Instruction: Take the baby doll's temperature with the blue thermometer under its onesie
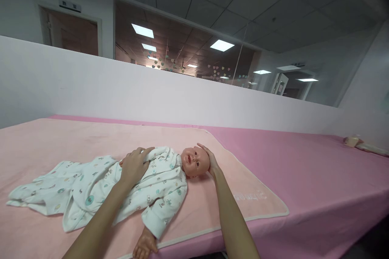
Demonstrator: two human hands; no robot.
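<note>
A baby doll [194,162] in a white patterned sleepsuit [97,190] lies on its back on a light pink blanket [243,186], head to the right. My left hand [133,166] rests flat on the doll's chest, fingers stretched out. My right hand [209,160] cups the top and back of the doll's head, fingers curved round it. One bare doll hand [146,247] sticks out of a sleeve near the blanket's front edge.
The blanket lies on a long table covered in a darker pink cloth [319,170]. A white partition wall [152,93] runs along the back. A small pale object [361,143] lies at the far right of the table. The table's front edge is close to me.
</note>
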